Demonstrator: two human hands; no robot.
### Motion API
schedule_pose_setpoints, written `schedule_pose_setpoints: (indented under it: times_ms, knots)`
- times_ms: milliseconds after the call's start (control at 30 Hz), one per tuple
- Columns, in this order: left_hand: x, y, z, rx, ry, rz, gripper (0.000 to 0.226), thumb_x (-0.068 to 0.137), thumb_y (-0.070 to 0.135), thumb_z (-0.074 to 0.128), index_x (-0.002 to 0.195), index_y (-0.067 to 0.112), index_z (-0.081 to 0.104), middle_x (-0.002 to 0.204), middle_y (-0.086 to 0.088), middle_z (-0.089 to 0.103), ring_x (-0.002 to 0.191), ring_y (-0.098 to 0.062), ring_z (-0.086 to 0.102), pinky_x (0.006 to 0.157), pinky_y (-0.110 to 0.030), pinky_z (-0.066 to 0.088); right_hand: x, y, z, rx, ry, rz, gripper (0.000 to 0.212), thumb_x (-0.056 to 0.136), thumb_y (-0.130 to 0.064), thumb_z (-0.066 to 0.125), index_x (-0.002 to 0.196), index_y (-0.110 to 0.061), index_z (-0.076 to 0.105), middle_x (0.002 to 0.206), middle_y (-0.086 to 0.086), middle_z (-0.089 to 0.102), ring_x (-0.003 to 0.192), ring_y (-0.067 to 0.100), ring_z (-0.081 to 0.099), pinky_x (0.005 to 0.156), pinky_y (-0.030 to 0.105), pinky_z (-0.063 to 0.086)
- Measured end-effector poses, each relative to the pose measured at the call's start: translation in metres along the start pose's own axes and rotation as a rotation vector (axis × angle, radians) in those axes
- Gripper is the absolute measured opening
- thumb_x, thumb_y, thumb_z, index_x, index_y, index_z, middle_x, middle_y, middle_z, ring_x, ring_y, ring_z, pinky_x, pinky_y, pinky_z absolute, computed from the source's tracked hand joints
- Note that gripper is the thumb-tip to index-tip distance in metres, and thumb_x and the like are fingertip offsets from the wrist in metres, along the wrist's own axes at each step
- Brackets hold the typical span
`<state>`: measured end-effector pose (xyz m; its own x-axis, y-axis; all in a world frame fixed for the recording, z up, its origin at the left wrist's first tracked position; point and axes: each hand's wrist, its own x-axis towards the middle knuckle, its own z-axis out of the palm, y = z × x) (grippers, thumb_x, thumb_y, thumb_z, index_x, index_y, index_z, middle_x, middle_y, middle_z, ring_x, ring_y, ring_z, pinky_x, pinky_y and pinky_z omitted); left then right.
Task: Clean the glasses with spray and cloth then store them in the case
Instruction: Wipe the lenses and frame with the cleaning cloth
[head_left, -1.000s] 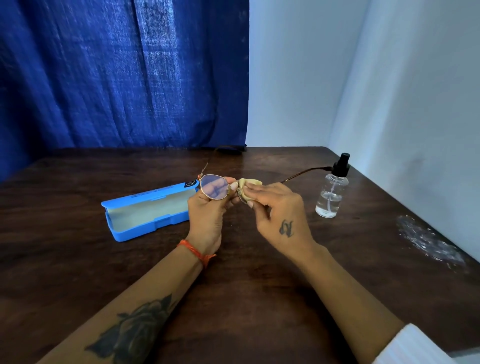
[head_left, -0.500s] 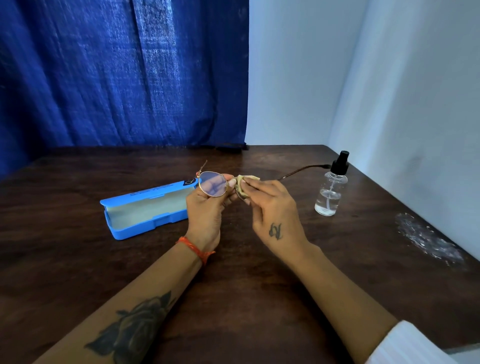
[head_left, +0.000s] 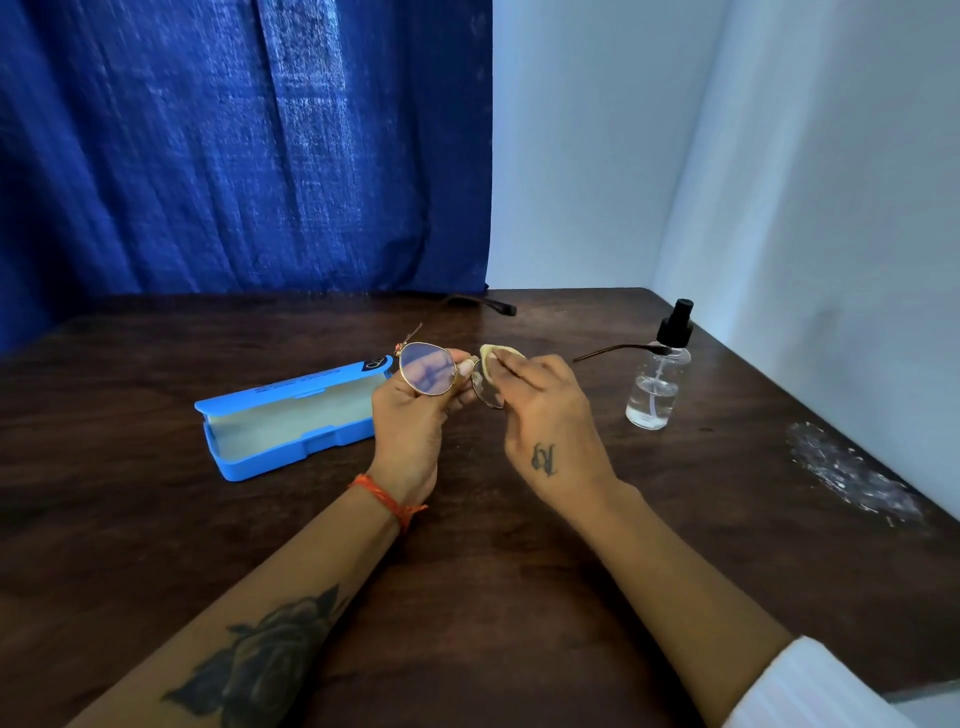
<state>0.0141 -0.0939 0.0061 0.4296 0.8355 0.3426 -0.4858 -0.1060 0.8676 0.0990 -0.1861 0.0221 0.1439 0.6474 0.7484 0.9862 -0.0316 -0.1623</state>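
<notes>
Glasses (head_left: 451, 378) held up above the middle of the tabletop (head_left: 156, 519), both temples unfolded and pointing toward the far edge. Thin gold round frame. Left hand (head_left: 413, 423) grips the frame at the left lens, fingers curled up behind the lens, thumb tip near the bridge. That lens is fully visible and shows a bluish reflection. Right hand (head_left: 550, 426) pinches a small pale yellow cloth (head_left: 493, 358) over the right lens, fingers curled forward on the cloth; only the lower rim of that lens shows under the fingers. Right temple sticks out past the right hand toward the spray bottle (head_left: 658, 382), its tip crossing in front of the bottle neck; contact unclear. Left temple tip shows dark near the far edge, by the curtain hem.

Spray bottle stands upright near the right edge, clear body with a little liquid at the bottom, black pump top. Blue case (head_left: 288, 415) lies open left of the hands, lid tipped back, pale lining visible, nothing inside. Case is just beside the left hand, touching or not I cannot tell.

Crumpled clear plastic wrap (head_left: 852, 475) lies by the right edge, well apart from the bottle. Orange thread band (head_left: 387, 501) on the left wrist. Blue curtain (head_left: 234, 145) hangs behind the far edge.
</notes>
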Motion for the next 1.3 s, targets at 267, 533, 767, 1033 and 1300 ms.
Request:
schedule_pose_setpoints:
  times_ms: [267,533,767,1033,1300]
  knots:
    - [0.001,0.000,-0.002,-0.008,0.031,-0.026,0.012,0.084,0.001,0.059,0.091,0.008,0.065,0.068,0.005,0.072,0.067,-0.005,0.066,0.064,-0.016,0.054,0.001,0.003,-0.004,0.208,0.075,0.091,0.030,0.057,0.013,0.064,0.076,-0.008,0.076,0.078,0.005,0.076,0.073,0.024,0.069,0.073,0.036,0.057]
    - [0.002,0.001,-0.001,0.017,0.058,-0.034,0.017,0.087,0.001,0.055,0.102,0.002,0.063,0.082,-0.005,0.068,0.069,-0.006,0.065,0.066,-0.017,0.054,-0.003,0.003,0.005,0.012,0.020,0.082,0.044,0.061,0.014,0.065,0.104,0.005,0.067,0.104,0.021,0.069,0.086,0.034,0.064,0.083,0.037,0.051]
    - [0.000,0.004,-0.001,0.016,0.057,-0.023,0.020,0.084,0.000,0.059,0.103,-0.005,0.061,0.075,0.000,0.070,0.067,-0.004,0.065,0.064,-0.015,0.053,0.000,0.000,0.000,0.259,0.014,0.125,0.035,0.068,0.012,0.065,0.096,-0.007,0.073,0.095,0.009,0.074,0.089,0.025,0.067,0.084,0.036,0.053]
    - [0.002,0.005,-0.001,0.020,0.060,-0.039,0.014,0.085,0.001,0.058,0.097,0.003,0.065,0.078,-0.003,0.070,0.069,-0.008,0.066,0.066,-0.018,0.055,-0.003,0.000,0.001,0.009,0.098,0.093,0.042,0.050,0.016,0.068,0.088,-0.002,0.073,0.084,0.013,0.074,0.071,0.030,0.066,0.071,0.030,0.053]
    - [-0.001,0.005,-0.002,0.037,0.037,-0.015,0.012,0.083,0.003,0.061,0.091,0.011,0.066,0.069,0.007,0.073,0.069,-0.004,0.066,0.065,-0.016,0.054,-0.001,-0.003,0.002,0.197,0.031,0.118,0.036,0.066,0.012,0.064,0.097,-0.006,0.072,0.092,0.009,0.074,0.083,0.025,0.067,0.079,0.028,0.051]
